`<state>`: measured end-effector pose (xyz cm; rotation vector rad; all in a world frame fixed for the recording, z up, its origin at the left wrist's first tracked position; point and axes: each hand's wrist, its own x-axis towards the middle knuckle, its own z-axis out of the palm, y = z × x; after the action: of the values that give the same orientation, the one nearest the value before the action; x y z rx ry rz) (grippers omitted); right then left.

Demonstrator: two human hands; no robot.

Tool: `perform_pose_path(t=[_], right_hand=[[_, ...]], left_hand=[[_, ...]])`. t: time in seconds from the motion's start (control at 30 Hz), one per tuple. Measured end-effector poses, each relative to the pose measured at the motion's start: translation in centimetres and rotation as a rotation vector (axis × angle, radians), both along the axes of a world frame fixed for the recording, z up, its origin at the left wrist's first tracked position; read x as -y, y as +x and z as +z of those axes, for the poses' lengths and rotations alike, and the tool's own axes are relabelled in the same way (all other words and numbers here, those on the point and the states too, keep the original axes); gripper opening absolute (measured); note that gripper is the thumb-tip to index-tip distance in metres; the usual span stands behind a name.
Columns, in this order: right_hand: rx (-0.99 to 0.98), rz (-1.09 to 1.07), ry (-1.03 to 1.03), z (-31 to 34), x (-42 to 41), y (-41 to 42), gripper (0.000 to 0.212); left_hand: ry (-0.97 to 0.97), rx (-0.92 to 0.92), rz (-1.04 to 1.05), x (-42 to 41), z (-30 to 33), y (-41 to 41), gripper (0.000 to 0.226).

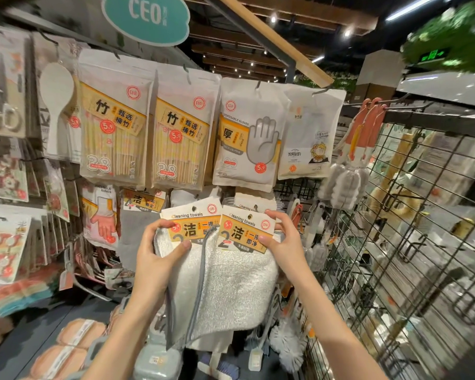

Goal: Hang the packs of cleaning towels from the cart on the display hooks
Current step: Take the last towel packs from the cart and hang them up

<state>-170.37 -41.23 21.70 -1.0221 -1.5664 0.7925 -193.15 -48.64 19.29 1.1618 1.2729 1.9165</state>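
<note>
White terry cloth hangs below two cardboard headers, and you hold both packs side by side in front of the display, below the row of hung bags. Your left hand point(159, 259) grips the left towel pack point(192, 229), thumb laid across the front of its card and fingers curled behind the cloth, so the header stands upright and its punched hole point(194, 208) faces the rack. Your right hand point(283, 242) pinches the right towel pack point(244, 231) by the card's edge, fingers over the top corner and thumb on the front; that leaves its hole point(249, 216) uncovered too. Holding by the cards rather than the cloth probably keeps the holes steady for threading. The packs overlap slightly at the middle. Which hook you mean to use cannot be told: the pegs directly behind are hidden by the cards. The wire grid panel point(395, 215) stands to the right, with bottle brushes point(346, 185) hung on it.
</note>
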Motion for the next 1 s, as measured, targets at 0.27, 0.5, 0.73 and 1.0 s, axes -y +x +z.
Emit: perform_pose_path(t=[0.27,0.5,0.73,1.0], right_hand=[[0.013,-0.085,-0.071,-0.4,-4.0,0.6,0.046],[0.020,-0.130,-0.050,-1.2,-6.9,1.2,0.045],[0.049,-0.240,-0.075,-2.6,-9.5,1.3,0.048],[0.129,-0.401,-0.005,-3.5,-11.7,0.0,0.044]], left_hand=[[-0.008,0.061,-0.007,-1.3,-0.4,-0.7,0.041],[-0.011,0.034,0.033,-1.2,-0.2,-2.1,0.039],[-0.030,0.084,0.021,-1.0,0.7,-2.0,0.040],[-0.031,0.080,-0.008,-1.3,0.7,-1.4,0.042]])
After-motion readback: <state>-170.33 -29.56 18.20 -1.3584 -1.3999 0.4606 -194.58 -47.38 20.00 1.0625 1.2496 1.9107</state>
